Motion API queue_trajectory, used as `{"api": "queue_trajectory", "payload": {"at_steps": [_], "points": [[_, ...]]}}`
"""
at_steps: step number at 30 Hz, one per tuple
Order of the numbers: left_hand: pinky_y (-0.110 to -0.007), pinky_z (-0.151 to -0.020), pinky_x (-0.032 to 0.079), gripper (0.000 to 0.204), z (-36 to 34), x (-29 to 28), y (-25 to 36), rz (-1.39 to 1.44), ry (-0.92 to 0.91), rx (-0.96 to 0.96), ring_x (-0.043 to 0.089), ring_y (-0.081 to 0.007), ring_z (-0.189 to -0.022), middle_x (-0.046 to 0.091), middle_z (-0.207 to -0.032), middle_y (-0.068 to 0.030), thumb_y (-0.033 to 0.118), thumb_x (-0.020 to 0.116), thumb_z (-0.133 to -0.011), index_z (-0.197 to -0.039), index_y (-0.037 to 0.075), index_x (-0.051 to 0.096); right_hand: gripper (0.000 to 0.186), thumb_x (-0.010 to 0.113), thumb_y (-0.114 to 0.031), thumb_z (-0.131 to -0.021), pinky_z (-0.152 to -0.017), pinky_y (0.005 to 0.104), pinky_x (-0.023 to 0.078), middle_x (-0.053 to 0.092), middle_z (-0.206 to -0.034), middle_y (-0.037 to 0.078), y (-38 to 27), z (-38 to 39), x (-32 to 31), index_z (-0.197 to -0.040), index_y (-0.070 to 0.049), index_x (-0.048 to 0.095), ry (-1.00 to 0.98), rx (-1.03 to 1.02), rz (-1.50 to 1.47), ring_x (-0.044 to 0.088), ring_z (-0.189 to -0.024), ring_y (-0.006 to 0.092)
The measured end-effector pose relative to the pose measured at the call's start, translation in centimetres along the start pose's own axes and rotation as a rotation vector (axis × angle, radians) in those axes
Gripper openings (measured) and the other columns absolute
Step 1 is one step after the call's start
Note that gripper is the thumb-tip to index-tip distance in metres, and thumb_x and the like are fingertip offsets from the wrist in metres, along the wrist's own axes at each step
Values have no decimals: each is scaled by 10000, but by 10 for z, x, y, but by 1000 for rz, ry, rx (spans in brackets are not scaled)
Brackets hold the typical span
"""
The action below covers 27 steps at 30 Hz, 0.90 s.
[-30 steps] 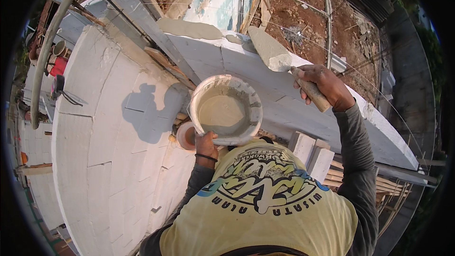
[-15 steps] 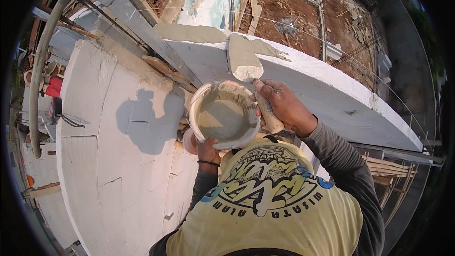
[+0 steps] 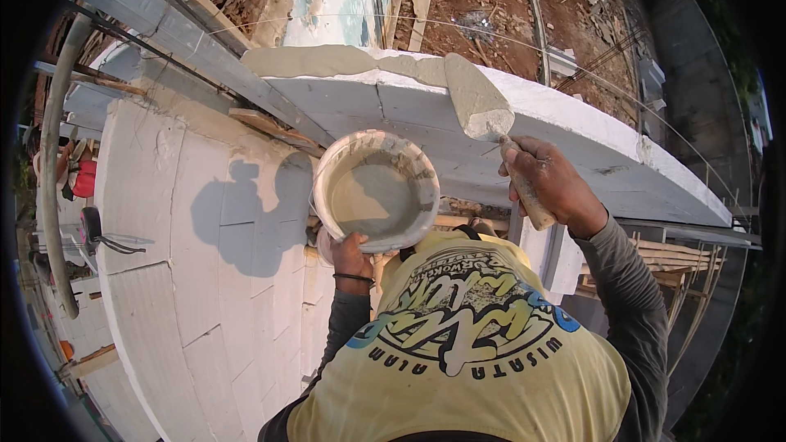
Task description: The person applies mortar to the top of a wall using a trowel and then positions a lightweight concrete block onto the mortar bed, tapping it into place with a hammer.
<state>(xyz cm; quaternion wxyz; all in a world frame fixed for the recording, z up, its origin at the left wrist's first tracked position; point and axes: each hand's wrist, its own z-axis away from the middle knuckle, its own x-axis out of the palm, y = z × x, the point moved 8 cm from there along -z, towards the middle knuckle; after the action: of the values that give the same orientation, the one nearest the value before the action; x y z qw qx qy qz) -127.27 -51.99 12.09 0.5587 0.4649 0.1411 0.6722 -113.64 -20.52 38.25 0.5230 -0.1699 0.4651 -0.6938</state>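
Observation:
My left hand (image 3: 353,260) grips the near rim of a round pail (image 3: 417,221) with its fingers over the edge. Wet grey mortar (image 3: 372,196) fills part of the pail. My right hand (image 3: 557,184) is closed round the wooden handle of a trowel (image 3: 483,102). The trowel's blade, coated in mortar, lies over the top of a white block wall (image 3: 573,110). Left of the blade, a band of spread mortar (image 3: 319,60) covers the wall top. Right of it, the top shows bare white.
A grey metal post (image 3: 164,12) slants at upper left beside thin dark rods. Another white block wall (image 3: 196,311) curves along my left. A thin string line (image 3: 458,30) runs above the far wall. Beyond lies brown earth (image 3: 491,4) with debris. Bamboo poles (image 3: 655,258) are at right.
My right hand has drawn the trowel rightward along the wall top, and the mortar band now reaches further right. The pail stays in my left hand, shifted slightly left in view.

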Motion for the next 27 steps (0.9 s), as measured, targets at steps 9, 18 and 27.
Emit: {"api": "queue_trajectory", "payload": {"at_steps": [9, 18, 27], "points": [[-500, -774, 602, 623, 16, 33, 6, -38, 46, 58, 634, -344, -1048, 594, -1157, -159, -31, 510, -679, -1300, 10, 478, 464, 492, -313, -1003, -592, 317, 512, 622, -892, 149, -14, 5, -1, -1239, 84, 531, -57, -185, 15, 607, -623, 170], [-477, -867, 565, 620, 29, 47, -1, -19, -3, -48, 630, -333, -1054, 590, -1162, -154, -56, 505, -685, -1301, 15, 475, 486, 508, -325, -1004, -569, 292, 495, 602, -906, 84, -19, -38, 40, -1300, 60, 504, -122, -181, 123, 589, -624, 121], [-448, -876, 558, 635, 27, 59, -3, -24, 2, -58, 631, -322, -1042, 583, -1188, -154, -85, 516, -691, -1315, 15, 461, 542, 529, -331, -984, -502, 258, 513, 590, -931, 88, 15, 19, -9, -1374, 41, 471, 25, 28, -176, 588, -648, 118]]}}
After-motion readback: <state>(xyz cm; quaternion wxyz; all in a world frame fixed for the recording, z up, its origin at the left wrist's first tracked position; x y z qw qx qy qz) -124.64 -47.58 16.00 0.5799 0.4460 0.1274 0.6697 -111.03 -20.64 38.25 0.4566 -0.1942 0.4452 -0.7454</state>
